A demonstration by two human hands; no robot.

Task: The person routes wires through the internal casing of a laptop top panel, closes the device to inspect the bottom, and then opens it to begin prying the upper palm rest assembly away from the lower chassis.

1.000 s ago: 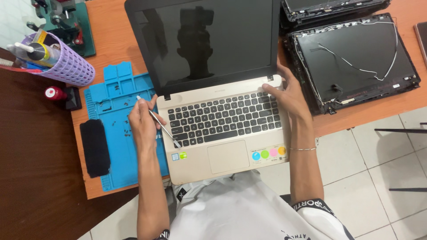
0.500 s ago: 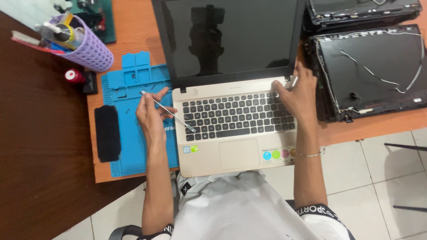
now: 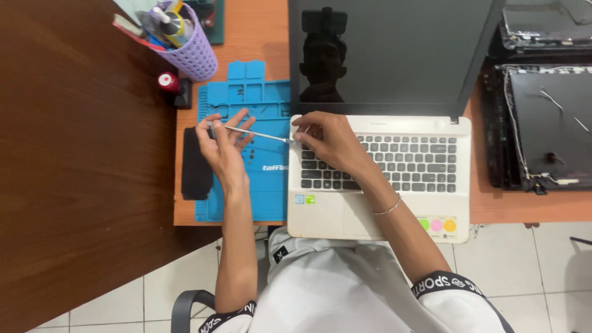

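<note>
Left hand (image 3: pixel 223 143) pinching, right hand (image 3: pixel 330 143) fingertips pressing down.

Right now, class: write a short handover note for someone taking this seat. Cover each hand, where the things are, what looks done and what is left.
Left hand: holds the handle end of a thin metal tool over the blue mat.
Right hand: fingers on the laptop at its top left corner, where the tool tip meets the edge.
Things: laptop open on the orange table, screen dark; purple cup of tools behind the mat; dark laptop parts to the right.
Done: tool tip set at the corner.
Left: keyboard and casing look fully in place; nothing is lifted yet.
</note>
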